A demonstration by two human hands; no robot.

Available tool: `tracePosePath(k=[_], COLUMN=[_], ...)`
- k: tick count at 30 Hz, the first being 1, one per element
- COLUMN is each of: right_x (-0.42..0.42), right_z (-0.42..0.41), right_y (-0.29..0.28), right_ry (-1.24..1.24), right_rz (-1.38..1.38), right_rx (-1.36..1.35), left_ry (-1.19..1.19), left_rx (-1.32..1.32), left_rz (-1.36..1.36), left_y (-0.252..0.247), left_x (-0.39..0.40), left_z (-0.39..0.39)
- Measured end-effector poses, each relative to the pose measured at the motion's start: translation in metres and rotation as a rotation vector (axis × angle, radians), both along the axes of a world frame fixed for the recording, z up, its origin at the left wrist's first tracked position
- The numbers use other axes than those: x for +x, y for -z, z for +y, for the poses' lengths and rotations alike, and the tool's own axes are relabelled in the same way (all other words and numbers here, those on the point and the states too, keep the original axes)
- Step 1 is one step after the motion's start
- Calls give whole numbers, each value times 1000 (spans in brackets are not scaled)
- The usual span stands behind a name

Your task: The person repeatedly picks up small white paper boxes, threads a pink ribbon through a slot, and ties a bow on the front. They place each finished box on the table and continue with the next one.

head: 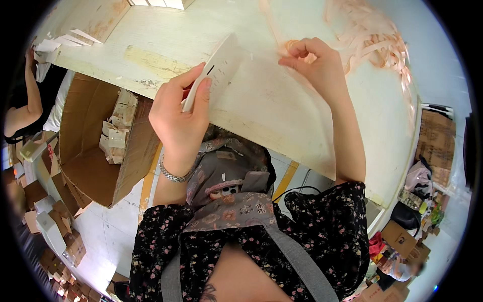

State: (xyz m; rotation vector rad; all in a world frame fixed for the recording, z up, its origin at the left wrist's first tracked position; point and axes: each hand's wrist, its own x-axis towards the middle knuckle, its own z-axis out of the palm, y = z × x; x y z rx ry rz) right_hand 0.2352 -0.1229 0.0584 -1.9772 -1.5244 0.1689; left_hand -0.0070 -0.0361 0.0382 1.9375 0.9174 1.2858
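Observation:
In my left hand (179, 113) is a flat white paper piece (217, 71), perhaps a folded bag or box, tilted up above the table. It has a dark narrow slot near the thumb and bears small print. My right hand (315, 62) is raised to the right of it, apart from it. Its thumb and fingers are curled around a peach ribbon (291, 46), which is partly hidden and blurred. A strand of this ribbon runs to the far edge of the view.
A pile of peach ribbons (377, 47) spreads over the white table (260, 124) at far right. Left of the table stands an open cardboard box (94, 158) holding several small white paper pieces (115, 137). Another person's arm (32, 98) is at far left.

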Motion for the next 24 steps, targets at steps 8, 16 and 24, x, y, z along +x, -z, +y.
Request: tracePosePath(k=[8, 16, 24], right_x=[8, -27, 202], right_z=[6, 1, -105], right_y=[-25, -45, -135], right_ry=[-19, -193, 859], right_rz=[204, 401, 150], right_rx=[255, -190, 1076], left_ry=[574, 654, 128], left_rx=[-43, -321, -331], left_rz=[-93, 72, -211], left_y=[-3, -14, 15], left_x=[0, 13, -65], left_z=[8, 11, 59])
